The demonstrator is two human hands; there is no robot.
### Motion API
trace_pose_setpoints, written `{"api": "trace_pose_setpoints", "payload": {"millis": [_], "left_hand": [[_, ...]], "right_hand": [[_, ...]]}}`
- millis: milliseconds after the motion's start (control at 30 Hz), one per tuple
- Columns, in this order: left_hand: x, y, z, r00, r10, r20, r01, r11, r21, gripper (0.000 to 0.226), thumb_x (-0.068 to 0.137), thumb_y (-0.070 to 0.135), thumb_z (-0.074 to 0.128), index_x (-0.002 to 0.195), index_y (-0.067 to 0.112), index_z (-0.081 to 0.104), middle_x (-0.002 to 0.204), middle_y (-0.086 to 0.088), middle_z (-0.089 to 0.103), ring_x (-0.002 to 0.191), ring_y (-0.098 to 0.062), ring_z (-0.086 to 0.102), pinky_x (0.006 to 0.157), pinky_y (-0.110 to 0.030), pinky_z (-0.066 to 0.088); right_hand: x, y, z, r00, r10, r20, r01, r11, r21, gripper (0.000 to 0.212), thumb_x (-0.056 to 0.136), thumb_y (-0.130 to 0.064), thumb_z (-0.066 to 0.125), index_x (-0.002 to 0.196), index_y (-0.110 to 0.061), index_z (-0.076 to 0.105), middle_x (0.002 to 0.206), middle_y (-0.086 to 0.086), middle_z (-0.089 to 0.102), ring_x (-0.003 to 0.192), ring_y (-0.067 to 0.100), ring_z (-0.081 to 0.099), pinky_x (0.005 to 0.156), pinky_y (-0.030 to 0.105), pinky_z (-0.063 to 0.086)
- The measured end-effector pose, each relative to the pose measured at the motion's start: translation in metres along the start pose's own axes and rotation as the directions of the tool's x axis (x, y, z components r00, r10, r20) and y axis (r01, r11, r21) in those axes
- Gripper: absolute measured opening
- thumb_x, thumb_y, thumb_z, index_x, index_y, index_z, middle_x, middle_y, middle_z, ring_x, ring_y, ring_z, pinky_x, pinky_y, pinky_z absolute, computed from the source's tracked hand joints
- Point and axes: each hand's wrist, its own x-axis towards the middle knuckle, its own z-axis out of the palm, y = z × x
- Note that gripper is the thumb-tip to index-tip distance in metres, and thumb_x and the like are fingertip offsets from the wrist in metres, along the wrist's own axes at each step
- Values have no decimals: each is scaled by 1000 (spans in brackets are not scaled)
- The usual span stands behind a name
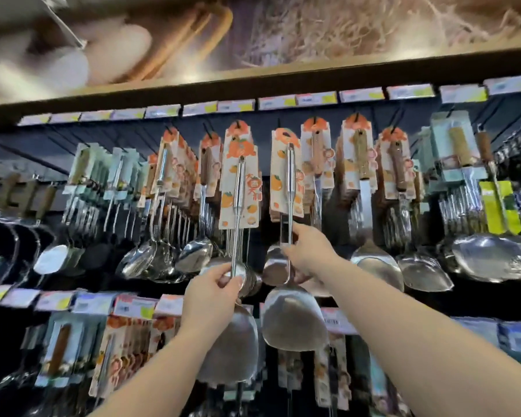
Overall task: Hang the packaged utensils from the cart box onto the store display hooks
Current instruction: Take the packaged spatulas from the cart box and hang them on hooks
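Both arms reach up to a dark display wall of hooks. My left hand grips the steel shank of a spatula on an orange-printed card; its blade hangs below my wrist, and the card's top sits at a hook. My right hand holds the shank of a second carded steel spatula, its blade hanging below. That card's top is level with the neighbouring hook; whether it hangs on one I cannot tell. The cart box is out of view.
More carded ladles and spatulas hang tightly left and right on the same row. A second row of packaged utensils hangs below. Price tags line the rail under a wooden shelf edge. Dark pans hang at the far left.
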Motion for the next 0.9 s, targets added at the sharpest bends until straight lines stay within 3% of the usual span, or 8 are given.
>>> {"api": "trace_pose_setpoints", "payload": {"millis": [100, 200, 267, 400, 500, 733, 800, 900], "left_hand": [[32, -10, 8, 993, 91, -80, -88, 995, 37, 36, 84, 22, 69, 119, 13, 65, 71, 13, 61, 84, -15, 60, 80, -26, 41], [58, -18, 11, 987, 131, -89, -129, 991, 28, 35, 84, 23, 69, 117, 13, 66, 71, -4, 68, 77, -20, 66, 78, -29, 46], [72, -22, 13, 984, 149, -100, -151, 988, -14, 33, 85, 21, 68, 117, 13, 66, 76, -13, 69, 74, -20, 67, 73, -19, 45], [89, -27, 13, 979, 189, -81, -192, 981, -30, 35, 86, 20, 68, 120, 13, 65, 67, -6, 67, 64, 0, 59, 60, 0, 36], [102, -34, 11, 979, 184, -88, -190, 980, -57, 36, 84, 21, 69, 119, 15, 65, 63, 2, 62, 61, 6, 56, 61, -2, 37], [103, -42, 7, 979, 199, -51, -203, 974, -104, 37, 85, 17, 68, 121, 13, 63, 68, -10, 68, 56, 3, 60, 69, -10, 41], [101, -44, 4, 979, 197, -48, -201, 976, -88, 37, 85, 17, 68, 121, 14, 63, 70, -11, 69, 57, 7, 59, 67, -5, 40], [99, -44, 1, 980, 197, -22, -198, 977, -83, 26, 85, 16, 67, 111, 20, 68, 77, -22, 66, 56, 3, 61, 68, 0, 40]], "right_hand": [[42, -6, -2, 999, -26, -24, 25, 997, -73, 45, 96, -22, 54, 138, -9, 42, 114, 12, 62, 108, 35, 62, 91, 39, 51], [77, -9, 0, 997, -30, -76, 21, 993, -117, 40, 94, -21, 56, 130, -5, 49, 107, 13, 62, 102, 35, 63, 83, 37, 53], [95, -12, 1, 995, -9, -98, 1, 997, -83, 39, 93, -21, 57, 127, -3, 51, 113, 16, 63, 96, 36, 66, 80, 45, 58], [118, -21, 4, 991, 30, -131, -35, 999, -37, 33, 95, -16, 55, 125, -2, 51, 108, 16, 62, 88, 37, 67, 72, 50, 60], [136, -28, 10, 989, 14, -150, -27, 996, -80, 30, 96, -18, 54, 120, 0, 56, 108, 20, 65, 92, 39, 67, 76, 50, 59], [151, -25, 21, 983, 103, -153, -118, 989, -91, 20, 95, -8, 52, 112, 3, 54, 101, 21, 64, 74, 34, 65, 74, 48, 60], [154, -19, 27, 980, 143, -138, -152, 987, -55, 18, 95, -7, 53, 110, 3, 53, 90, 20, 59, 61, 29, 58, 73, 50, 60], [161, -14, 32, 979, 157, -132, -165, 985, -55, 18, 96, -8, 53, 110, 4, 53, 82, 16, 56, 61, 29, 58, 75, 50, 60]]}}
